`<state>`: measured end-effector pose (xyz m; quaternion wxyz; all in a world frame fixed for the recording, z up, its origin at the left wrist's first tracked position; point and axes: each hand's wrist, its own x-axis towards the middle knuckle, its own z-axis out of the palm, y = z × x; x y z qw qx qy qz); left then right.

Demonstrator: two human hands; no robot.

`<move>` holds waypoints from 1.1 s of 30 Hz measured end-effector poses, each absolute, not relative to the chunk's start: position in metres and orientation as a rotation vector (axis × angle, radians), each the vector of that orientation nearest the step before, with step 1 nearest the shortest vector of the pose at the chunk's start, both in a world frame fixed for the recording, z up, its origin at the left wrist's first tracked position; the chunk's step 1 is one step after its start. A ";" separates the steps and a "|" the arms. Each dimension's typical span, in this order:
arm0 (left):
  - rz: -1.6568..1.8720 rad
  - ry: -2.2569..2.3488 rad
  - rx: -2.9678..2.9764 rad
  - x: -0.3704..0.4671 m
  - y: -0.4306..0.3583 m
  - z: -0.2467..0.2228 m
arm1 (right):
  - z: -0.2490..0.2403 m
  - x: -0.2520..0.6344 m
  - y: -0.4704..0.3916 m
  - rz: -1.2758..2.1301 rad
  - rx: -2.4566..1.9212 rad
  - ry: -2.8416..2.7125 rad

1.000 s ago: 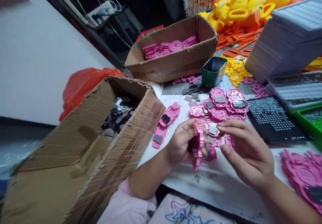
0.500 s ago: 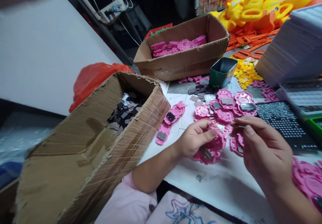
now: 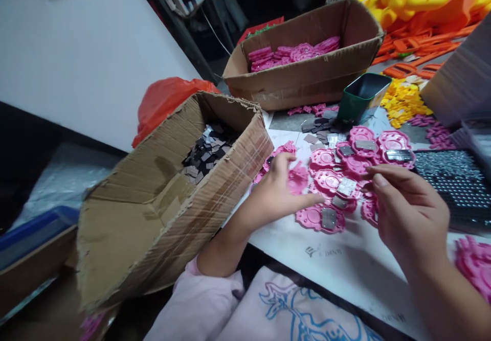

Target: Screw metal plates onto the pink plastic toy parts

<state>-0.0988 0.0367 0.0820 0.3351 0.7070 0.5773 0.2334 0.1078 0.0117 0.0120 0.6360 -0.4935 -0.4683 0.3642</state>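
My left hand is open, thumb and index finger spread wide. A blurred pink plastic piece lies right beside its fingers; any contact is hidden. My right hand is closed in a pinch at the right edge of a cluster of pink scalloped pieces; what it pinches is too small to make out. Several of those pieces carry grey rectangular plates, such as the front piece and one with a silvery plate. More pink pieces are partly behind my left hand.
An open cardboard box with dark plates is at left. Behind stands another box of pink pieces. A green container, yellow parts, a black tray of small metal parts and pink pieces are toward the right.
My left hand has let go of the pink pieces at the front of the cluster and moved left, its fingers spreading. My right hand keeps its pinch. The view has shifted left and down.
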 end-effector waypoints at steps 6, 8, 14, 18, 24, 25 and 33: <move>0.628 1.859 2.013 -0.142 0.020 0.042 | 0.018 0.102 0.012 0.866 -1.042 -1.114; 0.617 1.865 2.042 -0.146 0.015 0.033 | 0.020 0.101 0.011 0.854 -1.044 -1.167; 0.603 2.038 2.188 -0.134 -0.009 0.024 | 0.019 0.102 0.009 0.783 -1.103 -1.266; 0.493 2.045 2.277 -0.125 -0.023 0.015 | 0.015 0.104 0.008 0.770 -1.101 -1.317; 0.602 2.033 2.311 -0.132 -0.025 0.006 | 0.016 0.104 0.007 0.750 -1.105 -1.392; 0.611 2.028 2.318 -0.135 -0.025 0.007 | 0.017 0.103 0.007 0.742 -1.105 -1.403; 0.545 2.041 2.351 -0.144 -0.021 0.021 | 0.020 0.103 0.006 0.626 -1.094 -1.492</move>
